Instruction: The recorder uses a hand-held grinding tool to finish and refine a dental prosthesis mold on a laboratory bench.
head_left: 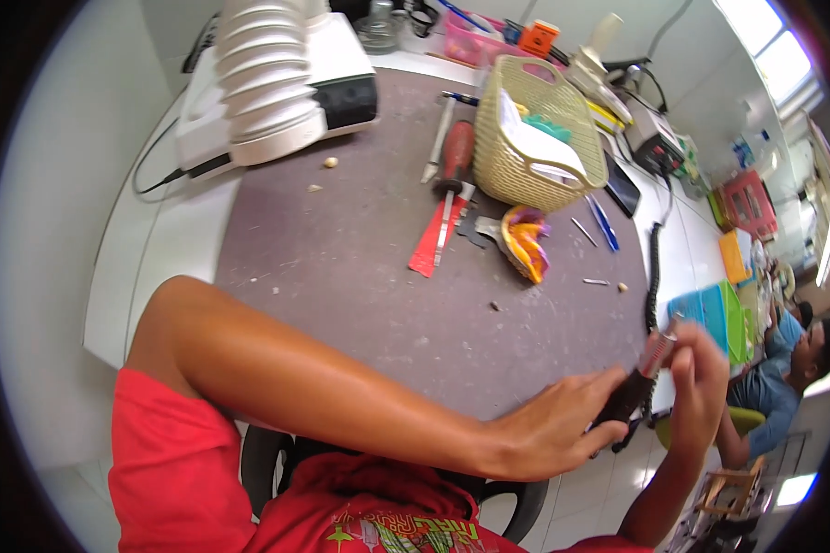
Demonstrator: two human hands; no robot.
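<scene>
My left hand (558,415), at the lower right of the mat, is closed round the dark body of a handpiece (628,397) with a silver front end. My right hand (701,373) is closed at that metal end, fingertips raised by its tip; any small thing between them is too small to make out. A black coiled cord (653,258) runs along the mat's right side. Above the hands lie an orange and purple dental mould (524,244), a blue pen (603,221), small metal pieces (596,282), a red-handled screwdriver (455,157) and a red flat strip (427,253).
The grey mat (332,276) holds a cream basket (535,180) at back and a white hose unit (341,92) at back left. A powered box (655,138), phone (618,189) and blue-green bins (710,309) stand rightward. A co-worker in blue (775,396) sits at far right.
</scene>
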